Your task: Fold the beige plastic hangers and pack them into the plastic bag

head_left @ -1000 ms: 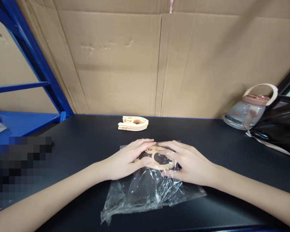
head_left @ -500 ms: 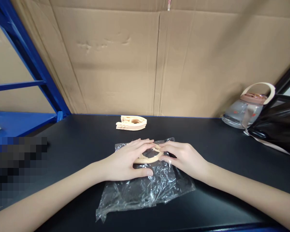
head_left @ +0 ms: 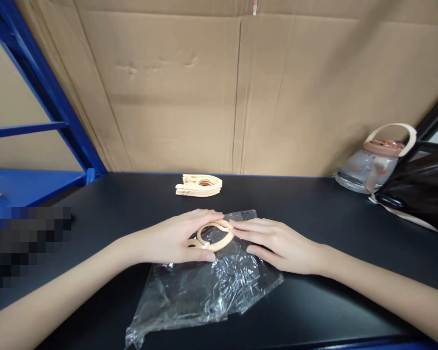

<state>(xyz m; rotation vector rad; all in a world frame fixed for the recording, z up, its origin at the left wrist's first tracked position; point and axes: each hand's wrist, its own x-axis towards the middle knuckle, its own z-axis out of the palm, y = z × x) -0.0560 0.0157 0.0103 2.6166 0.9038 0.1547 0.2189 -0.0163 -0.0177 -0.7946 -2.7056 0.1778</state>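
A crumpled clear plastic bag (head_left: 204, 287) lies on the black tabletop (head_left: 332, 228) in front of me. My left hand (head_left: 171, 238) grips a beige plastic ring-shaped piece (head_left: 213, 236) at the bag's far end, thumb under it and fingers over it. My right hand (head_left: 277, 243) rests flat on the bag just right of the piece, fingers stretched out and fingertips touching the piece's edge. A small stack of the same beige pieces (head_left: 199, 185) sits farther back near the cardboard.
A cardboard wall (head_left: 241, 92) closes the back of the table. At the right stand a clear water jug with a pink lid (head_left: 372, 165) and a black bag (head_left: 419, 194). Blue shelving (head_left: 40, 92) rises at the left.
The bag and the beige piece have slid to the left with both hands. My left hand now holds the piece, and my right hand has flattened beside it.
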